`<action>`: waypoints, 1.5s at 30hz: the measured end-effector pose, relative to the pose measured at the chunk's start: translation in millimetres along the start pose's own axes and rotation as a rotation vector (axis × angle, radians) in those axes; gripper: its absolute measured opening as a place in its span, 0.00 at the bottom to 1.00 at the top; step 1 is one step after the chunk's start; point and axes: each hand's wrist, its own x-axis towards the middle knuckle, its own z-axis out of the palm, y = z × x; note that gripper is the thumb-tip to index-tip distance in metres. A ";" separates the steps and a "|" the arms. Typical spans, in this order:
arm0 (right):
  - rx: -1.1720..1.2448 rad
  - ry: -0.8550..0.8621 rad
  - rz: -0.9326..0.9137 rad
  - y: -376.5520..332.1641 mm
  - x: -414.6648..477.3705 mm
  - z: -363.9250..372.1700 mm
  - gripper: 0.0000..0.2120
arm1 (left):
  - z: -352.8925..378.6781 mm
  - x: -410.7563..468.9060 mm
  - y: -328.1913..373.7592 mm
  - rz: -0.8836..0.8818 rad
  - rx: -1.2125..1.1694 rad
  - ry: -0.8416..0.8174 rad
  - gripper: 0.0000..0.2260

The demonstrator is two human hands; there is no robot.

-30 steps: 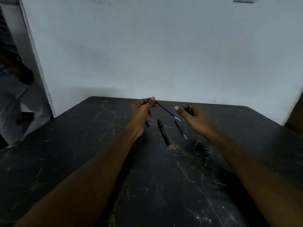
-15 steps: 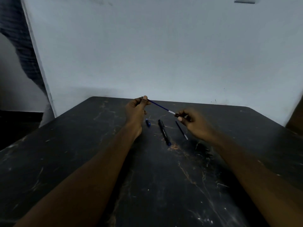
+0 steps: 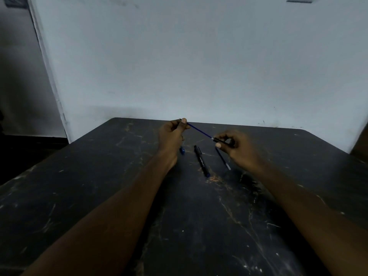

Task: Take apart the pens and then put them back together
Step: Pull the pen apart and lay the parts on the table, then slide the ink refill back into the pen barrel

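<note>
Pinching the blue refill (image 3: pixel 199 130) at its far end, the left hand (image 3: pixel 172 134) now has its silver tip meeting the black barrel (image 3: pixel 222 142) gripped by the right hand (image 3: pixel 238 146), unlike before; a black pen (image 3: pixel 201 161) lies between them.

Two hands are in view: the left hand (image 3: pixel 172 134) and the right hand (image 3: pixel 237 145). There are two thin ink refills, one blue refill (image 3: pixel 199 130) held in the air and a second refill (image 3: pixel 223 158) lying on the single dark table (image 3: pixel 99 186). The table also carries one whole black pen (image 3: pixel 201 160) and one small blue cap (image 3: pixel 182 150), and one black pen barrel (image 3: pixel 222 141) sits in the right hand.
</note>
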 end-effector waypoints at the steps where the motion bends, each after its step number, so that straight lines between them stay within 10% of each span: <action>1: 0.002 0.006 -0.006 -0.3 -0.3 1.4 0.08 | 1.6 -1.5 0.0 0.007 0.026 -0.039 0.11; 32: 0.071 0.164 -0.004 -16.9 1.2 17.9 0.08 | -9.1 -3.6 10.3 0.146 0.266 -0.332 0.09; 45: 0.069 0.171 0.029 -12.6 -0.9 15.8 0.08 | -30.9 8.1 -14.8 0.294 1.317 -0.208 0.19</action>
